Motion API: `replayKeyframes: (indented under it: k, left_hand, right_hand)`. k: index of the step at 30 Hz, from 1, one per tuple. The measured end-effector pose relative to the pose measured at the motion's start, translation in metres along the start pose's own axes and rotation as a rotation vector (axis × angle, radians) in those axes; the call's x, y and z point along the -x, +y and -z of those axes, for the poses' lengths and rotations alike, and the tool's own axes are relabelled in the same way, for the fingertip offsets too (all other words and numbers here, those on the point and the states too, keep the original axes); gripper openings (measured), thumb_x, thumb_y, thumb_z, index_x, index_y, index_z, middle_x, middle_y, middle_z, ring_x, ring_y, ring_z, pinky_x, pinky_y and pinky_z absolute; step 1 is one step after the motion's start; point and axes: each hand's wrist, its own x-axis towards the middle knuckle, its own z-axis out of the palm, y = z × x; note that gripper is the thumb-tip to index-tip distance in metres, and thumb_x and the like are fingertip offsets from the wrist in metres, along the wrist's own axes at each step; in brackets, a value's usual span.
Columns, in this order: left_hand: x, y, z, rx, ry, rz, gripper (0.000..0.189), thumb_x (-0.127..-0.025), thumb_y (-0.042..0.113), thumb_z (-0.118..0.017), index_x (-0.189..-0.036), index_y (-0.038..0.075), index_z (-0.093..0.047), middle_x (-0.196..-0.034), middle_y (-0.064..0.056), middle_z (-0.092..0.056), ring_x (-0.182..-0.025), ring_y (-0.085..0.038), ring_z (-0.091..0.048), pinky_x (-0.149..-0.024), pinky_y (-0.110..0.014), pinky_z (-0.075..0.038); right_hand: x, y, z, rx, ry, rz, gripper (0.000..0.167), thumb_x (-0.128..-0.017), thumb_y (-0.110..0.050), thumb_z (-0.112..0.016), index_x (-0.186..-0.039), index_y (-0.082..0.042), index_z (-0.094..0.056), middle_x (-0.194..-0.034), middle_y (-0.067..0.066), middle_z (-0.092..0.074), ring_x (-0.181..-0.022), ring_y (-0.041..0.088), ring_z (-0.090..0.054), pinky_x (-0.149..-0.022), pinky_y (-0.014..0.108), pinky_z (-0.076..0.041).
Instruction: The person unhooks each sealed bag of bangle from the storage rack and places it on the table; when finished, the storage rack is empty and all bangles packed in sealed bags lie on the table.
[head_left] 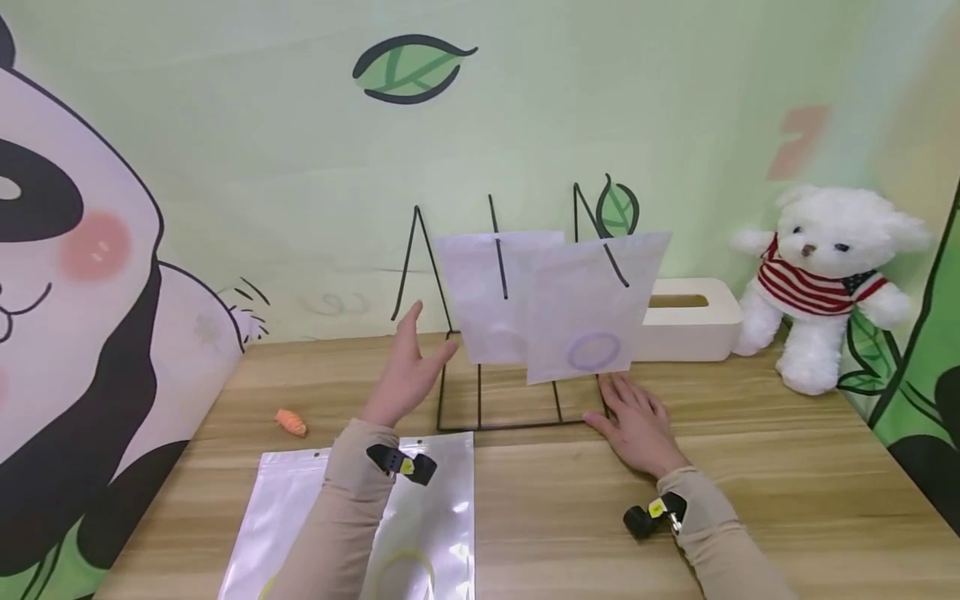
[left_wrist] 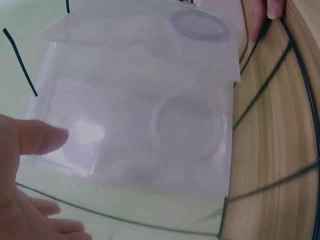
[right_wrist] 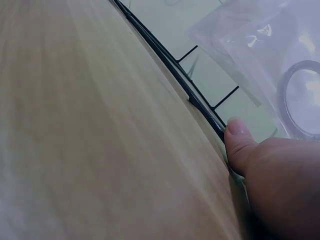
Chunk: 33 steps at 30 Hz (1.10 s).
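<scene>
A black wire display rack (head_left: 517, 427) stands on the table, with hooks jutting from its top. Two translucent zip bags (head_left: 480, 292) hang on its middle and right hooks. The right bag (head_left: 555, 308) overlaps the other and holds a purple ring (head_left: 572, 353); a clear ring shows faintly in the left bag. My left hand (head_left: 405, 371) hovers beside the rack's left hook, fingers extended and holding nothing. In the left wrist view its thumb is near the left bag. My right hand (head_left: 637, 421) rests on the base's front right corner, thumb against the front bar.
Silvery flat bags (head_left: 442, 483) lie at the front left under my left forearm, a yellow ring showing in one. A small orange object (head_left: 291, 422) lies beyond them. A white tissue box (head_left: 697, 342) and a teddy bear (head_left: 813, 333) stand at the back right.
</scene>
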Motion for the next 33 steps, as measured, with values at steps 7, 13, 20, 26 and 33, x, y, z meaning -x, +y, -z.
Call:
replayKeyframes:
  k: [7,13,20,26,33]
  left_hand:
    - [-0.014,0.013,-0.018,0.099,0.086,0.035,0.083,-0.097,0.031,-0.057,-0.157,0.015,-0.002,-0.162,-0.01,-0.005,-0.147,-0.027,-0.011,-0.117,-0.047,-0.017]
    - [-0.023,0.023,-0.027,0.238,0.124,-0.043,0.078,-0.098,0.019,-0.056,-0.156,0.01,-0.004,-0.161,-0.012,-0.008,-0.147,-0.027,-0.01,-0.116,-0.048,-0.019]
    - [-0.029,0.029,-0.029,0.27,0.188,-0.099,0.075,-0.097,0.013,-0.056,-0.156,0.007,-0.009,-0.161,-0.011,-0.014,-0.146,-0.02,-0.016,-0.116,-0.044,-0.023]
    - [-0.032,0.033,-0.029,0.292,0.194,-0.115,0.075,-0.097,0.013,-0.056,-0.155,0.004,-0.01,-0.161,-0.011,-0.014,-0.145,-0.021,-0.018,-0.115,-0.042,-0.024]
    - [-0.036,0.028,-0.032,0.32,0.189,-0.139,0.073,-0.098,0.016,-0.056,-0.155,0.007,-0.011,-0.16,-0.008,-0.017,-0.145,-0.021,-0.019,-0.115,-0.046,-0.023]
  right_hand:
    - [0.0,0.001,0.001,-0.012,-0.01,0.008,0.07,-0.1,-0.045,-0.048,-0.15,0.0,-0.029,-0.156,0.024,-0.023,-0.144,0.039,-0.017,-0.11,0.06,-0.012]
    - [-0.003,0.005,0.0,-0.025,0.01,0.017,0.07,-0.1,-0.046,-0.047,-0.15,0.0,-0.03,-0.155,0.025,-0.023,-0.144,0.04,-0.017,-0.109,0.061,-0.012]
    - [-0.002,0.005,0.0,-0.028,0.0,0.003,0.071,-0.1,-0.048,-0.046,-0.15,-0.001,-0.029,-0.156,0.024,-0.022,-0.144,0.039,-0.016,-0.11,0.06,-0.011]
    - [-0.001,0.004,0.003,-0.009,-0.012,-0.006,0.071,-0.1,-0.048,-0.044,-0.151,-0.001,-0.028,-0.157,0.023,-0.021,-0.145,0.038,-0.015,-0.11,0.06,-0.011]
    - [0.0,0.003,0.002,-0.013,-0.012,-0.009,0.069,-0.1,-0.044,-0.048,-0.151,-0.001,-0.028,-0.156,0.023,-0.021,-0.144,0.039,-0.016,-0.111,0.06,-0.011]
